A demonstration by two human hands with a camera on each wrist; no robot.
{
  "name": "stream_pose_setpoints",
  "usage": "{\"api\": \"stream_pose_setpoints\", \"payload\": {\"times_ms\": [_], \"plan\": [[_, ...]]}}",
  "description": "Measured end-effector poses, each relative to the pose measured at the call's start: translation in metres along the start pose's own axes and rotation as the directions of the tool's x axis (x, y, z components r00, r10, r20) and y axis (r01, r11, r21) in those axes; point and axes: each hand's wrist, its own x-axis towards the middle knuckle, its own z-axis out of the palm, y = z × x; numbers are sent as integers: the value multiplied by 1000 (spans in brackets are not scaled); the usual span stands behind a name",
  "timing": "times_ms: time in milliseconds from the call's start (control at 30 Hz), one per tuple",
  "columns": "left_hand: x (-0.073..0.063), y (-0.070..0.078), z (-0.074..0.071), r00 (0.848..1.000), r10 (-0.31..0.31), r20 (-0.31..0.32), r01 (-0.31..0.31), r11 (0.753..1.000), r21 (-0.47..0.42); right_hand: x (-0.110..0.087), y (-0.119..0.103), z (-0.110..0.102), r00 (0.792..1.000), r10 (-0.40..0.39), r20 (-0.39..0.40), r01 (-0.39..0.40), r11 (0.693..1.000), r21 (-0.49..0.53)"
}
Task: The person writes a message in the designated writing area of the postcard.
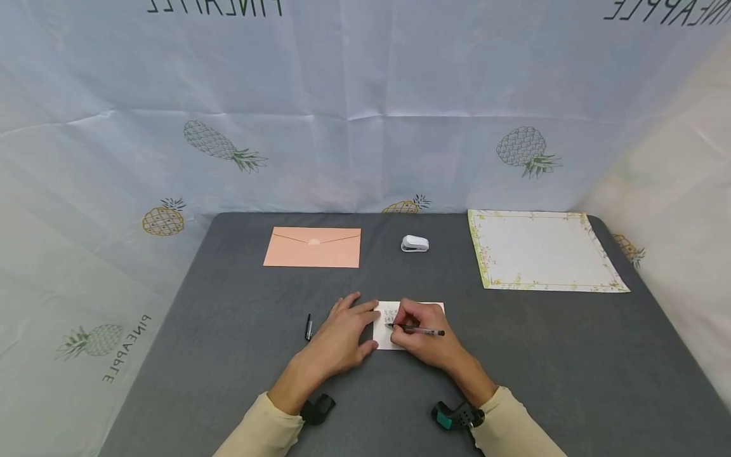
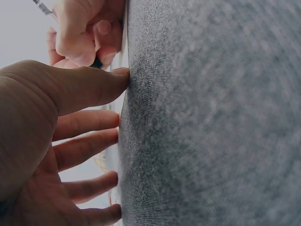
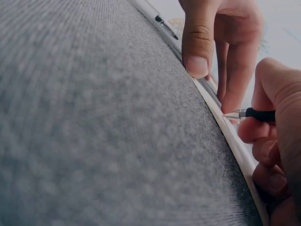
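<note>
A small white card [image 1: 384, 340] with a few lines of handwriting lies on the dark grey table. My right hand [image 1: 429, 348] pinches a black pen [image 1: 425, 331] and rests over the card's right part, covering some of it. In the right wrist view the pen's metal tip [image 3: 231, 115] is right at the card's surface. At the card's left edge, my left hand [image 1: 341, 337] is spread flat, its thumb and fingertips pressing on the edge. A black pen cap [image 1: 309, 327] lies just left of the left hand.
A peach envelope [image 1: 311, 249] lies at the back left of the table. Near the back middle sits a small white stapler [image 1: 414, 244]. A large white sheet with a floral border [image 1: 542, 251] covers the back right. Behind hangs a pineapple-print curtain [image 1: 354, 89].
</note>
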Motion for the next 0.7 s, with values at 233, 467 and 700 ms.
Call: {"api": "stream_pose_setpoints", "payload": {"times_ms": [233, 467, 700], "plan": [[1, -1, 2, 1000, -4, 2, 4, 1000, -1, 0, 0, 0, 999, -36, -19, 36, 999, 1], [0, 0, 0, 1000, 9, -12, -9, 1000, -7, 0, -1, -1, 999, -26, -28, 25, 1000, -16], [1, 0, 0, 1000, 0, -1, 0, 1000, -8, 0, -2, -1, 999, -21, -26, 21, 1000, -3]]}}
